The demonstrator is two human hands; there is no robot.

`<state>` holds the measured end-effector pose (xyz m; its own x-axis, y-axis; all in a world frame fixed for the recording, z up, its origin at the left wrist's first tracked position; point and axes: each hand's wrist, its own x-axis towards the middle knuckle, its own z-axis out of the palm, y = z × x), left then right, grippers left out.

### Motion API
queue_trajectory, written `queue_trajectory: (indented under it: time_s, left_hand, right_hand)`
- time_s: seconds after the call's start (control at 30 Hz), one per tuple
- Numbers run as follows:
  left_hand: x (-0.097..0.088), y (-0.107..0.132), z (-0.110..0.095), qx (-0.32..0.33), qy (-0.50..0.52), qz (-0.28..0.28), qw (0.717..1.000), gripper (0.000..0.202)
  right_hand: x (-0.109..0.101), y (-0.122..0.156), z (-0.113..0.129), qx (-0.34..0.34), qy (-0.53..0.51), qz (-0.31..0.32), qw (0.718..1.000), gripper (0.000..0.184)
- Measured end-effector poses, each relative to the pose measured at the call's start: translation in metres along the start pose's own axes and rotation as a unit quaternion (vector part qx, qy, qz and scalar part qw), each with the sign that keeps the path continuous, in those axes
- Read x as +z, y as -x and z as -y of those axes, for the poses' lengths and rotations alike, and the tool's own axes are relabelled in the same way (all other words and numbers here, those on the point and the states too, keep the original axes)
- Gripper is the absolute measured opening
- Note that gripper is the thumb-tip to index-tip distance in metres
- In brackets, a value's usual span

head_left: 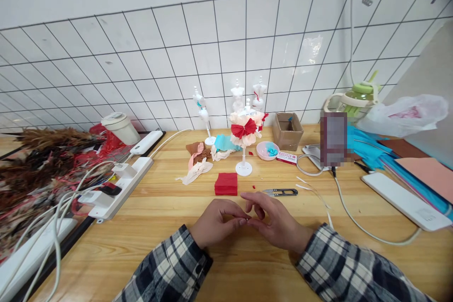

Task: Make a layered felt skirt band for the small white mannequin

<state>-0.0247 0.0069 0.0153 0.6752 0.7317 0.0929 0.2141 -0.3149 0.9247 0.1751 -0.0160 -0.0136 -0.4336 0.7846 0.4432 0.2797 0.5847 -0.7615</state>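
Observation:
My left hand (pixel 224 219) and my right hand (pixel 274 219) meet above the wooden table, thumbs and fingertips pinched together. Whatever lies between the fingertips is too small to make out. Just beyond my left hand sits a stack of red crepe paper squares (pixel 226 184). Small thread snips (pixel 281 192) lie past my right hand. Farther back stands a miniature white mannequin (pixel 244 168) wearing a ruffled cream paper skirt (pixel 244 138) with a red bow (pixel 243 128) at its front.
Several more white mannequins (pixel 202 108) stand by the tiled wall. A pink dish (pixel 267 151), a cardboard box (pixel 288 131) and paper scraps (pixel 198 170) lie around. Left is a power strip (pixel 122 188) with cables; right, a phone (pixel 333 139) and a white power bank (pixel 406 200).

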Motion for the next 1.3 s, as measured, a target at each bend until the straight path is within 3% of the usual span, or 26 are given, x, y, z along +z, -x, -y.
queue_trajectory:
  time_s: [0.2,0.37,0.5,0.7,0.97,1.1,1.2,1.3]
  left_hand:
    - [-0.0013,-0.0007,-0.0033,-0.050,0.040,0.007,0.998,0.026]
    - [0.0009,-0.0035,-0.0040,-0.086,0.147,-0.016,0.985,0.027]
    - [0.0048,-0.0040,0.0008,-0.123,0.214,-0.046,0.968,0.029]
    - [0.0037,-0.0035,0.0044,-0.123,0.206,-0.077,0.968,0.028]
    - [-0.0001,-0.0056,0.0014,-0.068,0.137,-0.040,0.987,0.017]
    - [0.0035,-0.0057,-0.0024,-0.080,0.156,-0.047,0.983,0.023]
    - [0.0067,-0.0046,-0.0032,-0.142,0.263,-0.061,0.952,0.026]
    - [0.0082,-0.0032,0.0002,-0.219,0.382,-0.108,0.891,0.027]
  right_hand:
    - [-0.0023,-0.0003,0.0027,-0.099,0.117,0.012,0.988,0.051]
    - [-0.0031,-0.0020,0.0030,-0.134,0.152,-0.019,0.979,0.041]
    - [-0.0038,-0.0028,0.0018,-0.124,0.154,-0.051,0.979,0.039]
    - [-0.0045,-0.0020,0.0012,-0.078,0.150,-0.078,0.983,0.048]
    - [-0.0045,-0.0027,-0.0016,-0.062,0.121,-0.032,0.990,0.055]
    - [-0.0042,-0.0022,-0.0018,-0.068,0.115,-0.060,0.989,0.053]
    - [-0.0047,-0.0013,-0.0024,-0.073,0.134,-0.089,0.984,0.045]
    - [-0.0057,-0.0009,-0.0020,-0.068,0.151,-0.114,0.980,0.040]
